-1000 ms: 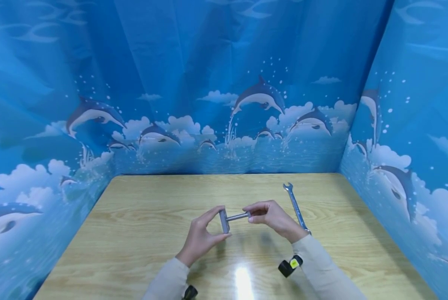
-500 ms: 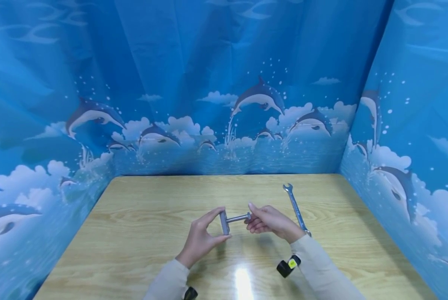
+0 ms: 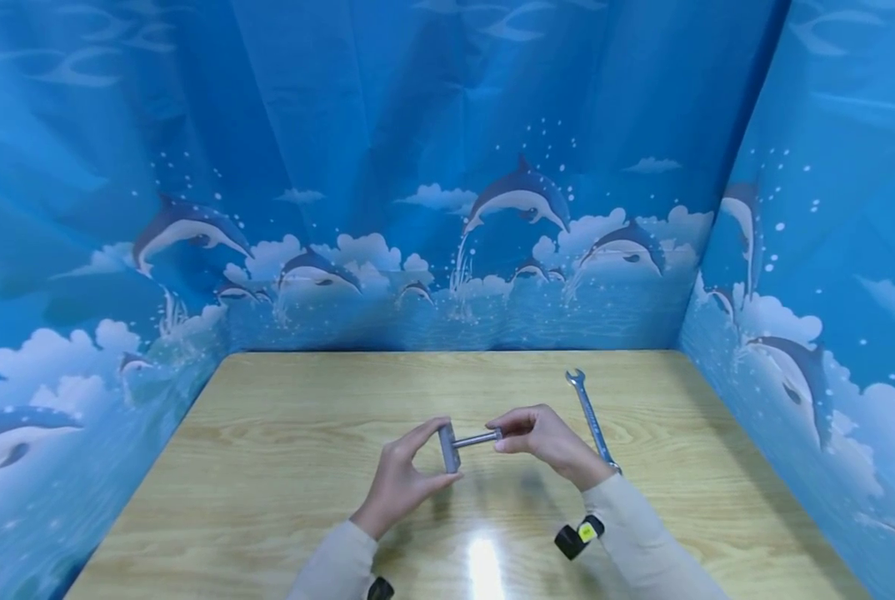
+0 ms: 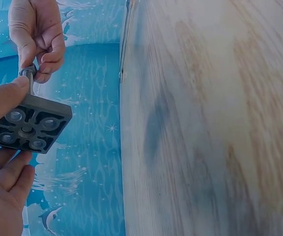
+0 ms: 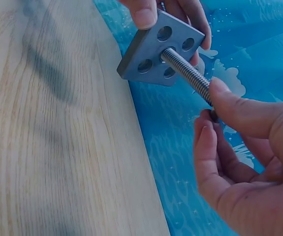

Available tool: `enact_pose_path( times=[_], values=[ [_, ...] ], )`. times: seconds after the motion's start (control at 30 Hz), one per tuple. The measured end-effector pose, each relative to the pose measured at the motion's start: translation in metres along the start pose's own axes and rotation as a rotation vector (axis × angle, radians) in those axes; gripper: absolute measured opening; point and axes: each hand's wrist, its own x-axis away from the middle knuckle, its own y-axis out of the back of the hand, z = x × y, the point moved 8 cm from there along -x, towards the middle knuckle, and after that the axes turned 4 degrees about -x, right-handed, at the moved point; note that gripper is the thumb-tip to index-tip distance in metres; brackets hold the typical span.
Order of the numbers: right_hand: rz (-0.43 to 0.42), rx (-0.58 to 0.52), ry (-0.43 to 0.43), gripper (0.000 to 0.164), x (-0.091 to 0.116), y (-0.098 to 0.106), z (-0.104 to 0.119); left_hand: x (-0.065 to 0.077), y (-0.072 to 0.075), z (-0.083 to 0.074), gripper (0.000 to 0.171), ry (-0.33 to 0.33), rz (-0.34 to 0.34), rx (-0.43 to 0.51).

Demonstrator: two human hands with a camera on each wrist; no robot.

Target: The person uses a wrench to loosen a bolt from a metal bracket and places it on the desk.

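Note:
Above the table, my left hand point(image 3: 402, 479) grips a square grey metal plate point(image 5: 153, 54) by two opposite edges, thumb against fingers. Several round holes surround the plate's centre, and its other face, in the left wrist view, is ribbed. Out of the centre sticks a threaded bolt point(image 5: 188, 71), pointing toward my right hand point(image 3: 552, 442). Thumb and fingers of that hand pinch the bolt's far end, partly covering its head. The plate stands nearly upright, with the bolt slanting slightly up to the right in the head view.
A combination wrench point(image 3: 592, 417) lies on the wooden table point(image 3: 305, 400), just beyond the right wrist, its lower end partly behind the forearm. Blue dolphin-print curtains point(image 3: 387, 167) enclose the table's back and sides.
Half a second ago the right thumb was raised, with the fingers below the bolt's end. Now they have turned back and pinch it, much as one second ago. The left hand stays nearly still.

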Motion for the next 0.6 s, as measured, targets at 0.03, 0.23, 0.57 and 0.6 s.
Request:
enact_pose_path(
  times=[0.03,0.23,0.57,0.6],
  values=[
    [-0.004,0.0,0.001,0.03,0.0002,0.0004,0.0,-0.0003,-0.0004,0.0001,0.076,0.002,0.002,0.003],
    [-0.037,-0.009,-0.002,0.03,0.0005,0.0026,0.0003,-0.0018,-0.0017,0.0011,0.075,0.03,0.011,0.007],
    [0.122,-0.017,-0.038,0.057,-0.0006,-0.0064,-0.0077,-0.0025,-0.0021,0.0019,0.076,0.037,0.013,-0.021],
    [0.129,-0.029,-0.043,0.059,-0.0007,-0.007,-0.0085,-0.0024,-0.0017,0.0015,0.076,0.031,0.009,-0.019]
  ],
)
